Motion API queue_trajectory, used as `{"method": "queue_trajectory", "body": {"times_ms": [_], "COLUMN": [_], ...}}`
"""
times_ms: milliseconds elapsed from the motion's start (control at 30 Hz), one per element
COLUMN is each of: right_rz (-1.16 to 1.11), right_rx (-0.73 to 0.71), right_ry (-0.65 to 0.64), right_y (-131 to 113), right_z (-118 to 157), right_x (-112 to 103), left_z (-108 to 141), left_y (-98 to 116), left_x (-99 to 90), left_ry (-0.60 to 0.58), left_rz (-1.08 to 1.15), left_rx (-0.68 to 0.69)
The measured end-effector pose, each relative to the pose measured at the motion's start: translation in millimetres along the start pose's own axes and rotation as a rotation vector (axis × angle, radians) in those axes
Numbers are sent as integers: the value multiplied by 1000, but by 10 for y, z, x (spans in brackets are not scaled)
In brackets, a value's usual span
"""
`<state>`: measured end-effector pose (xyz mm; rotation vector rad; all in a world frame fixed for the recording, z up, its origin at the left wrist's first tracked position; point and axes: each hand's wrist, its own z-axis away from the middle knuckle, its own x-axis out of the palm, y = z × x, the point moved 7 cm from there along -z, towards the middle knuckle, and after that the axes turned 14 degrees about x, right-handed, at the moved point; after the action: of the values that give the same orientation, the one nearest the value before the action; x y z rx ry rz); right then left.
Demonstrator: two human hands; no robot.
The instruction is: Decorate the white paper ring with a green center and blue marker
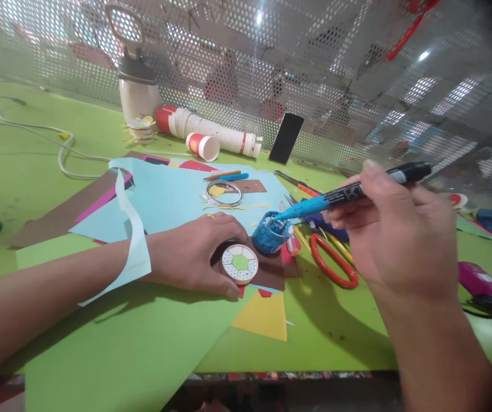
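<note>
My left hand (200, 249) is curled around a round white disc (239, 264) with a green hexagon in its centre, black lines and small blue dots. A strip of light blue paper (136, 252) lies across my left wrist. My right hand (400, 229) grips a black marker pen (349, 193) whose lower end is coated in blue. That blue end reaches into the mouth of a small jar of blue paint (267, 240). The jar stands on brown paper just beyond the disc.
Orange-handled scissors (334, 263) lie right of the jar. A tape roll (224, 194) rests on light blue sheets (164, 194). Behind are stacked paper cups (215, 131), a spray bottle (138, 91) and a phone (286, 137) against the mesh. A magenta tool (488, 289) lies far right.
</note>
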<state>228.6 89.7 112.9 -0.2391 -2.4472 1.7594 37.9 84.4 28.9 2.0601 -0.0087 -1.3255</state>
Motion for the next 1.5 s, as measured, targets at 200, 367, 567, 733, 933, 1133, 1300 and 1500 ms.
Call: {"method": "queue_trajectory", "body": {"times_ms": [200, 367, 567, 733, 933, 1133, 1300, 1500], "right_rz": [-10, -11, 38, 142, 222, 262, 269, 352], "right_rx": [177, 223, 203, 280, 313, 296, 243, 187], "right_ry": [-119, -171, -244, -359, -476, -440, -489, -468], "right_y": [92, 142, 191, 286, 325, 326, 283, 266], "right_z": [55, 90, 120, 205, 287, 276, 314, 360], "right_x": [112, 155, 193, 269, 329, 313, 392, 424], "left_z": [8, 3, -18, -30, -27, -18, -21, -18], "left_y": [18, 26, 6, 4, 26, 16, 9, 13], "left_x": [-23, -40, -23, 1, -13, -6, -2, -6], "left_ry": [-13, -7, -13, -27, -37, -29, -11, -8], "left_rz": [19, 71, 60, 18, -21, -18, -13, -12], "left_rx": [63, 51, 3, 25, 39, 41, 64, 66]}}
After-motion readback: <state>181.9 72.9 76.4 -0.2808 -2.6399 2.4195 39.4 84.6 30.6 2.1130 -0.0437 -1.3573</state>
